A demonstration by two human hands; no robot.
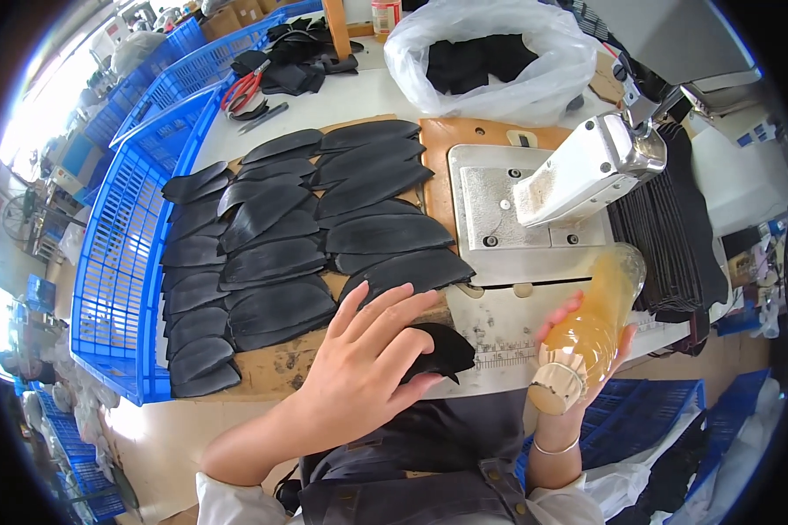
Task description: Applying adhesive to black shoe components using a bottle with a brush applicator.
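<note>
Black piece (442,350) half hidden under left hand (363,363); bottle (591,328) base behind machine head (587,171); bag (490,57) contents unclear

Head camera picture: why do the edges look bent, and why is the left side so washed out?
In the head view, the fisheye lens bows the blue crate and ends in a black rim; daylight at far left overexposes; the left hand and bottle stay sharp.
</note>
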